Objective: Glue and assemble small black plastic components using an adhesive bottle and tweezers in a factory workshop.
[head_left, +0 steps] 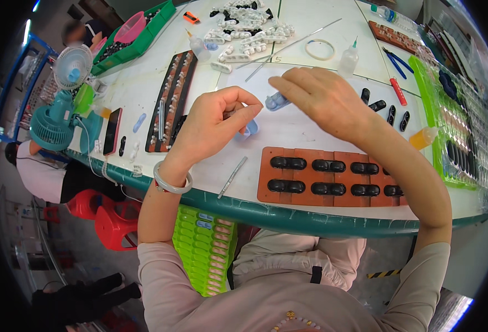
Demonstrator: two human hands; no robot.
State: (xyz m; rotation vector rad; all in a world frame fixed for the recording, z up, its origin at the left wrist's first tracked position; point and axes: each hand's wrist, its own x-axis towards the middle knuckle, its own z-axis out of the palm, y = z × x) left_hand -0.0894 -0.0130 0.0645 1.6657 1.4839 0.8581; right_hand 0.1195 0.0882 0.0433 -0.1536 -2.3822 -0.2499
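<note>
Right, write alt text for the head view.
A person's left hand holds a pale-blue piece over a white worktable, the right hand at another. Nearer lies a brown tray of black pieces; white parts lie heaped beyond.

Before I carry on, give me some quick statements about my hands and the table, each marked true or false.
1. A light blue piece shows at the left hand. True.
2. The near brown tray holds white pieces. False: it holds black pieces.
3. The bangle is on the right wrist. False: it is on the left wrist.
4. The blue-handled pliers lie to the right of the right hand. True.
</note>
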